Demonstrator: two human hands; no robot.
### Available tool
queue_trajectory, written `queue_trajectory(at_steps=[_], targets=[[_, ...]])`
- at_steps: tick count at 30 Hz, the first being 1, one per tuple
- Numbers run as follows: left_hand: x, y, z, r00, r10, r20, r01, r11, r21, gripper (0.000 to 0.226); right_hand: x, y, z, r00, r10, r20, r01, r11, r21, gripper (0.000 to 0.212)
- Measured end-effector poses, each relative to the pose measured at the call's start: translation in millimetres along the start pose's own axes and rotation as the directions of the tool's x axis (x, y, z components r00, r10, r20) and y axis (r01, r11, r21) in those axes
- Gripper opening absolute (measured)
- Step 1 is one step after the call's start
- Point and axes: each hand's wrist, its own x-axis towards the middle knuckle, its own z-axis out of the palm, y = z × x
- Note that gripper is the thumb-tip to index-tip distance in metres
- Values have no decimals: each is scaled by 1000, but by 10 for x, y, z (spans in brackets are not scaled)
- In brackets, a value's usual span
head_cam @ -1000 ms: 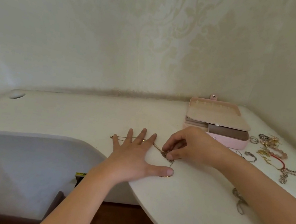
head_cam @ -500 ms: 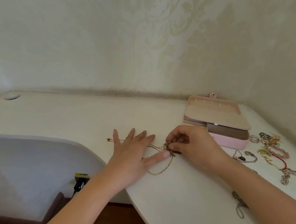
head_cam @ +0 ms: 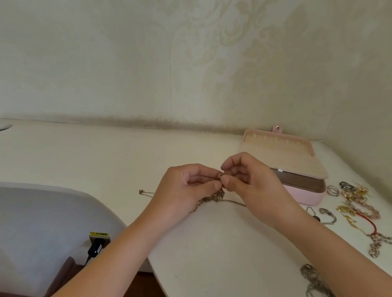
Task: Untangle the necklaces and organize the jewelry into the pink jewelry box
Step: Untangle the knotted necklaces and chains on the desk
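No text is proving legible. Well below and to the left of the fingers point(head_cam: 196, 171), a small yellow label point(head_cam: 100, 234) is sitting atop a black plug point(head_cam: 96, 248) beside the table point(head_cam: 225, 254) edge. It is carrying dark characters too small to read.

Left hand point(head_cam: 184, 184) off the table point(head_cam: 226, 242), new pinch grip on the raised necklaces point(head_cam: 215, 195).

White desk point(head_cam: 86, 157) with a curvy front edge, tucked into a corner with cream damask wallpaper point(head_cam: 205, 48), plus a round cable hole point(head_cam: 0, 126) at its far left. Below the edge there's a black plug point(head_cam: 96, 248) under a yellow label point(head_cam: 100, 234), next to something pale grey point(head_cam: 13, 222) and dark brown floor point(head_cam: 142, 293).
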Motion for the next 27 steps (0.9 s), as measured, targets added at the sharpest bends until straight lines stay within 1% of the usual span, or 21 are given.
queue_trajectory(at_steps=[5, 8, 9, 11, 13, 14, 17, 20, 22, 24, 25, 27], targets=[[-30, 15, -16, 996, -64, -62, 61, 997, -51, 3, -49, -56, 18, 998, -54, 20, 57, 989, -134, 26], [-28, 1, -18, 994, -89, -70, 87, 996, -35, 6, -73, -86, 48, 993, -109, 53, 121, 936, -331, 19], [-27, -2, -18, 995, -82, -64, 80, 996, -25, 8, -75, -85, 60, 991, -117, 62, 132, 908, -397, 19], [-33, 2, -10, 998, -54, -36, 53, 998, -20, 12, -77, -66, 78, 989, -129, 66, 144, 850, -507, 26], [-46, 16, 2, 999, -41, 7, 41, 997, -62, 16, -70, -66, 76, 986, -161, 39, 155, 811, -564, 28], [-48, 20, 4, 999, -37, 30, 39, 995, -91, 18, -67, -75, 69, 983, -183, 8, 155, 810, -565, 26], [-31, 25, -10, 997, -47, 67, 61, 971, -229, 27, -57, -93, 29, 973, -200, -117, 118, 863, -492, 15], [-2, 22, -20, 996, -83, 15, 83, 941, -329, 33, -49, -81, -11, 976, -111, -187, 42, 939, -341, 9], [4, 8, -16, 993, -118, -26, 103, 937, -334, 32, -49, -95, -22, 983, -26, -182, -5, 985, -172, 13], [-5, 0, -17, 993, -121, -12, 113, 952, -283, 19, -51, -120, -12, 990, 31, -138, -37, 999, -36, 16], [-15, -2, -21, 993, -115, 5, 113, 960, -255, 13, -51, -129, 1, 992, 51, -117, -51, 999, 5, 16], [-31, -3, -26, 995, -99, 32, 104, 969, -225, 14, -57, -132, 32, 995, 64, -80, -61, 997, 47, 16]])
